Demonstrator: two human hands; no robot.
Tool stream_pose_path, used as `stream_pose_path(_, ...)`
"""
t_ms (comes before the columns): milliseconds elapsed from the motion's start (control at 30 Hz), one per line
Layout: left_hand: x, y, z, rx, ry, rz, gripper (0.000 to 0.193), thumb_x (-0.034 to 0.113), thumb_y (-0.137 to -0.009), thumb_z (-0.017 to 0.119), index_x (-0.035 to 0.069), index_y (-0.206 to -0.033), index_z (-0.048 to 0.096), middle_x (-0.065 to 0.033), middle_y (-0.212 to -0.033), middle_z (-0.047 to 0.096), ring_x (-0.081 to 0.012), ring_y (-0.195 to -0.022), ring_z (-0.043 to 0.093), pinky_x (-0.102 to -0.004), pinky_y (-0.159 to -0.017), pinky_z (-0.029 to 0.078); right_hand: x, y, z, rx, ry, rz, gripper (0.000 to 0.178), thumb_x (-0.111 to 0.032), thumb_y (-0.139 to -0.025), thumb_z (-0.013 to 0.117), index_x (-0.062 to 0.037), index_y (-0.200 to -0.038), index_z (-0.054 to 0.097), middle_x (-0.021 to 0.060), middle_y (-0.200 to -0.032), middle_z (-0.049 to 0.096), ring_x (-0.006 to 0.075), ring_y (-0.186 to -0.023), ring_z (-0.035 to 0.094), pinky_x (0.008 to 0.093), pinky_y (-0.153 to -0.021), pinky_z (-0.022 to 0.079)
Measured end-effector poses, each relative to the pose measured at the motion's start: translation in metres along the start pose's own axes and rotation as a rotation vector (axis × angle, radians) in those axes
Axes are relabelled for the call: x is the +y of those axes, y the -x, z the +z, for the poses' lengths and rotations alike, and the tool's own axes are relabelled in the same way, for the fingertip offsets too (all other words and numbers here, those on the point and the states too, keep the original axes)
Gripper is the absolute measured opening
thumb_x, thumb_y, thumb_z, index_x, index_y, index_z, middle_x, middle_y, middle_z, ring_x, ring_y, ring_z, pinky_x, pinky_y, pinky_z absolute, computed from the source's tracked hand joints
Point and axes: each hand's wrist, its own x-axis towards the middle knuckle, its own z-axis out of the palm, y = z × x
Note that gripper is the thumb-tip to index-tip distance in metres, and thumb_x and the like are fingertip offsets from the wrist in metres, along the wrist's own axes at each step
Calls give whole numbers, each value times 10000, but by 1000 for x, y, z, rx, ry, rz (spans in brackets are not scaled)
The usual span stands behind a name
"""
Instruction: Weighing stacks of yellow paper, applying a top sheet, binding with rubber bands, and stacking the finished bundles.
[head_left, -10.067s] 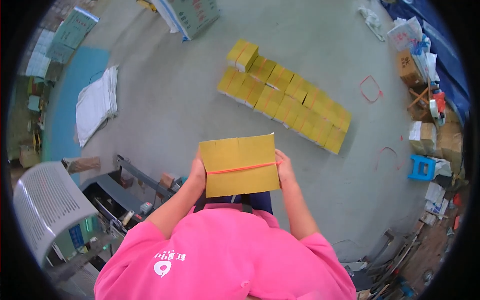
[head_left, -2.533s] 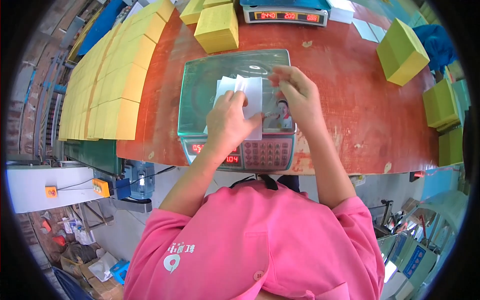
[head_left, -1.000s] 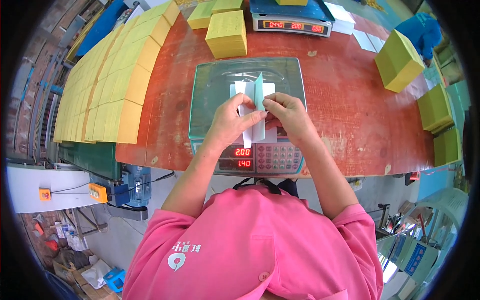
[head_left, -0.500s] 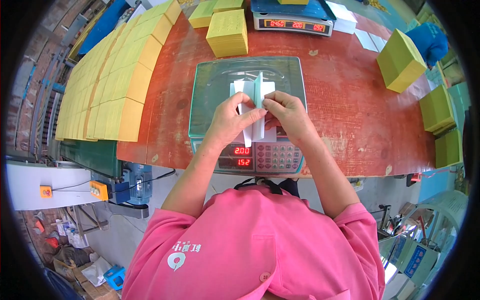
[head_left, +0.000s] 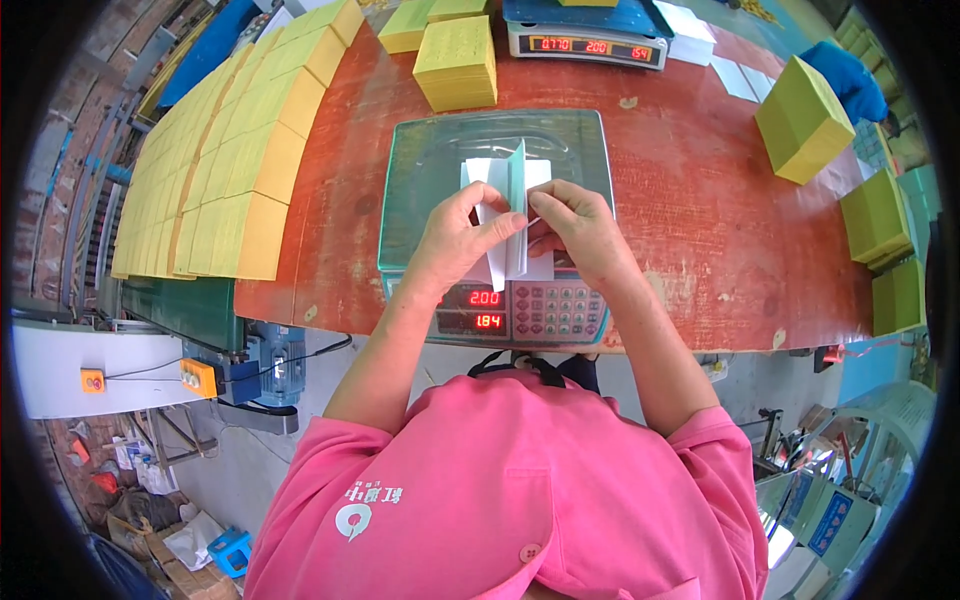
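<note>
White paper sheets stand partly raised on edge above a flat white stack, between my two hands. My left hand is closed on the raised sheets, its thumb against their side. From the other side, my right hand pinches near their edge with thumb and fingers; whether a sheet is between its fingertips is hard to make out. Beneath the paper is the clear-covered platform of a digital scale, with a lit red display and a keypad on its near side.
Long rows of yellow paper bundles cover the left of the red table. Another yellow bundle and a second scale stand at the back. More yellow bundles line the right edge, near a person in blue.
The readings on both scales have risen. My left thumb has shifted slightly toward the left; the paper and my right hand are almost in the same place.
</note>
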Motion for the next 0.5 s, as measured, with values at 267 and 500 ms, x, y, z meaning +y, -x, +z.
stream_pose_path(267, 3, 1, 0, 2, -50, -3, 323, 330, -847, 761, 46, -937, 634, 7, -865, 605, -87, -803, 506, -253, -717, 409, -6, 2, 3, -18, 120, 20, 209, -184, -977, 582, 17, -1017, 620, 51, -831, 627, 106, -664, 614, 243, -600, 521)
stream_pose_path(500, 5, 0, 0, -8, -17, -24, 338, 343, -839, 769, 48, -929, 630, 2, -863, 606, -84, -798, 509, -248, -714, 410, -3, 1, 1, -28, 95, -6, 220, -153, -964, 583, 56, -1018, 627, 83, -834, 658, 124, -670, 636, 260, -587, 547)
